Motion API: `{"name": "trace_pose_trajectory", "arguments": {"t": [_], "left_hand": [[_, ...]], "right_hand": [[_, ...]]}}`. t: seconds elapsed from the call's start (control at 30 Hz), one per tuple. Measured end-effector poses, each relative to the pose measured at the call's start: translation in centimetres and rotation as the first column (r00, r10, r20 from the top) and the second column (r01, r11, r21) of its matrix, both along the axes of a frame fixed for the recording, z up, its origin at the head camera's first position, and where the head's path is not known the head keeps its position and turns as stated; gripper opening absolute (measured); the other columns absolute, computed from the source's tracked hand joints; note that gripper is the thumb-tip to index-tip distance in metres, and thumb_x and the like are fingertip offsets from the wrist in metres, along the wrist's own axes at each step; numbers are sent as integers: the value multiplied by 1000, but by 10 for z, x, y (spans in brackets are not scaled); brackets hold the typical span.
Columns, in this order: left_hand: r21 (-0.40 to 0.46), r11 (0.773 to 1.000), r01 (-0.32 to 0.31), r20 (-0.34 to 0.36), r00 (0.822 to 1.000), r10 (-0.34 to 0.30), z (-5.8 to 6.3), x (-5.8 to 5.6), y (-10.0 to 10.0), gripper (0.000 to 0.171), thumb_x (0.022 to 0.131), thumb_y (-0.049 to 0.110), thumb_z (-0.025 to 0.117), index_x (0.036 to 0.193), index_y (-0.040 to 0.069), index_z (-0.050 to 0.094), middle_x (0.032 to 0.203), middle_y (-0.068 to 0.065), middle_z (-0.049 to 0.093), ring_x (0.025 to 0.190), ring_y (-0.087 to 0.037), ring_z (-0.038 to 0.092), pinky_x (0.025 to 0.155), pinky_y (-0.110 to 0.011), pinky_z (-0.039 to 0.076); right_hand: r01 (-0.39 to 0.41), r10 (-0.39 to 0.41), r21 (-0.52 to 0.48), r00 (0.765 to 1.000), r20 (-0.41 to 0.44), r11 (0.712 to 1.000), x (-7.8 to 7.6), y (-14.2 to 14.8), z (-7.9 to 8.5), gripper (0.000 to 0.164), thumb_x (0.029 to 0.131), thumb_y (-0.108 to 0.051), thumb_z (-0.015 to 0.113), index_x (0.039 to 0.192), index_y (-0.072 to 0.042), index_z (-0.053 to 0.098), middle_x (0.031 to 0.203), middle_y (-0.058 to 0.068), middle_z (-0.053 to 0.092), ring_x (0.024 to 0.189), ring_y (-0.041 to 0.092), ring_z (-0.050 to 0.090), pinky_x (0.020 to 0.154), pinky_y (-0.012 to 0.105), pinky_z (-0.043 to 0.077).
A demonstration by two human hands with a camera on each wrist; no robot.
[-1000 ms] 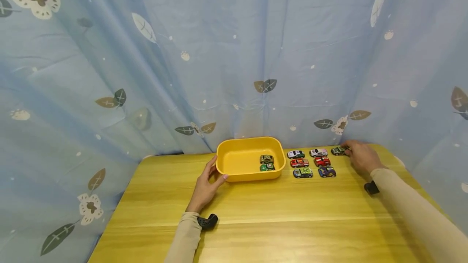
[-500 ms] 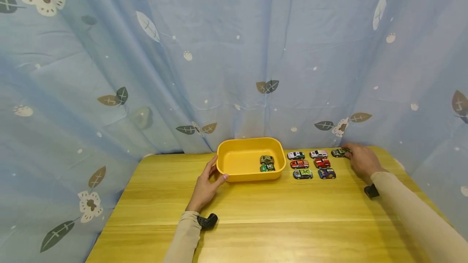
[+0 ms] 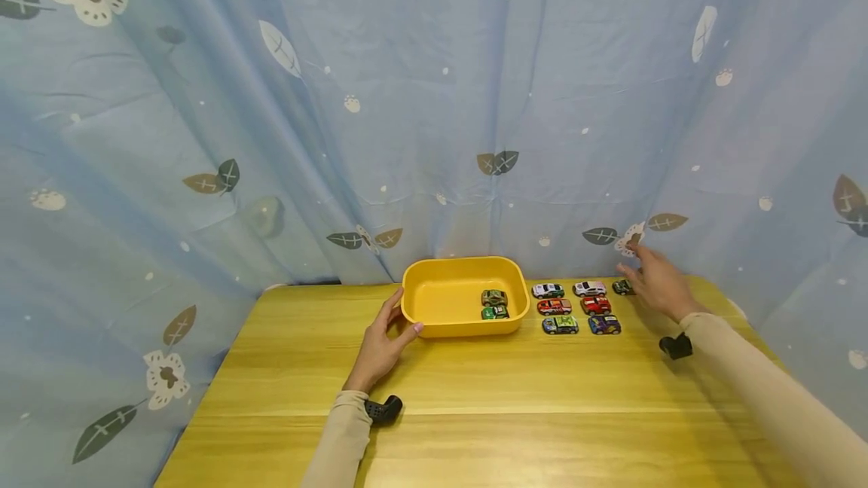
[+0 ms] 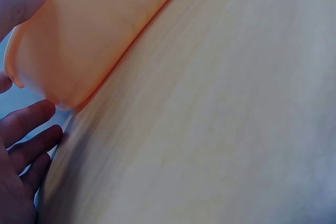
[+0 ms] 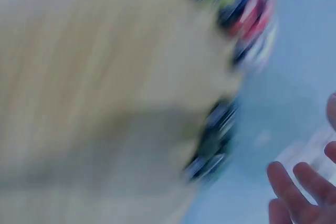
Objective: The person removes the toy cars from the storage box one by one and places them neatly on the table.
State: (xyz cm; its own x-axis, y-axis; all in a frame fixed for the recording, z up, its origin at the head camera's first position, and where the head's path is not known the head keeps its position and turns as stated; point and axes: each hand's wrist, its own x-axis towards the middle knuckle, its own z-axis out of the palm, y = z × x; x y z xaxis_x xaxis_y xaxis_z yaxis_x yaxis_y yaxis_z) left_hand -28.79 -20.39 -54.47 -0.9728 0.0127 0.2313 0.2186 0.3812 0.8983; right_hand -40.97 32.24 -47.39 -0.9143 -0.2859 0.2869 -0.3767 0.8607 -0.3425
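Observation:
My left hand [image 3: 380, 345] holds the left end of a yellow plastic tub [image 3: 444, 328], thumb at the near rim and fingers around the outer side. In the left wrist view the tub [image 4: 100, 35] looks orange. Two green toy cars lie inside it, a camouflage one [image 3: 494, 297] and a brighter one [image 3: 495, 312]. My right hand [image 3: 661, 283] hovers with fingers spread and nothing between them. Just left of it, a dark green camouflage toy car [image 3: 621, 288] sits on the table, partly hidden by the hand. The right wrist view shows this car [image 5: 212, 140] blurred.
Between tub and right hand, toy cars stand in two columns: white-green [image 3: 548, 291], orange-red [image 3: 554, 307] and blue-lime [image 3: 560, 324], then white [image 3: 589, 289], red [image 3: 596, 306] and purple [image 3: 605, 324]. A blue flowered curtain [image 3: 407, 96] hangs behind the wooden table [image 3: 502, 398].
My right hand has let go of the dark green camouflage toy car and lifted up and slightly left, its fingers opening. The left hand and tub have stayed in place.

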Motion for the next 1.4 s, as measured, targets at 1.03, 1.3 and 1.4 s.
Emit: {"name": "trace_pose_trajectory", "arguments": {"t": [1.03, 1.3, 1.4], "left_hand": [[35, 999, -2, 4, 1000, 2, -3, 3, 2, 83, 97, 35, 80, 167, 23, 36, 166, -12, 47, 149, -33, 51, 126, -58, 35], [15, 1000, -13, 20, 1000, 13, -4, 3, 1, 83, 98, 37, 79, 167, 26, 36, 164, -12, 49, 150, -32, 50, 127, -57, 35], [11, 1000, -17, 14, 1000, 17, -4, 1, 1, 83, 97, 37, 79, 167, 26, 36, 164, -11, 50, 150, -31, 51, 126, -57, 35]], "right_hand": [[-245, 249, -51, 960, 128, 968, 13, -206, -11, 26, 97, -22, 79, 117, -5, 79, 153, 38, 49, 146, 59, 41, 115, 72, 40], [-196, 196, -16, 970, 146, 981, 15, -211, -16, 32, 96, -22, 80, 123, -5, 78, 157, 34, 46, 150, 53, 39, 115, 65, 45], [-175, 174, -7, 970, 168, 985, 15, -214, -14, 33, 97, -23, 80, 124, -5, 78, 160, 33, 43, 151, 52, 38, 117, 64, 44]]}}
